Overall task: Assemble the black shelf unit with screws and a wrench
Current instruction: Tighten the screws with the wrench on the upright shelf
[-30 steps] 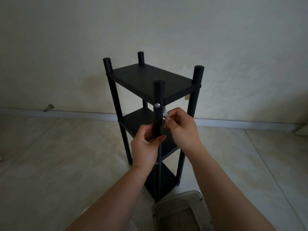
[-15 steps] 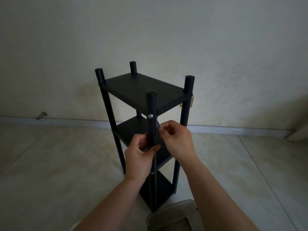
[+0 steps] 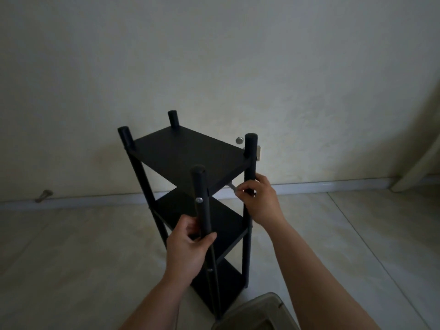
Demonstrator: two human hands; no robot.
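No legible text, labels, brand marks, numbers or signs observed. Checked: black shelf unit, its posts and boards plain; wall bare of print; floor unmarked; container at bottom edge shows no readable marking. Lighting dim.

Both bare forearms reach forward; the left hand curls its fingers and thumb around an upright pole; the right hand, higher and farther out, pinches a small metal piece.
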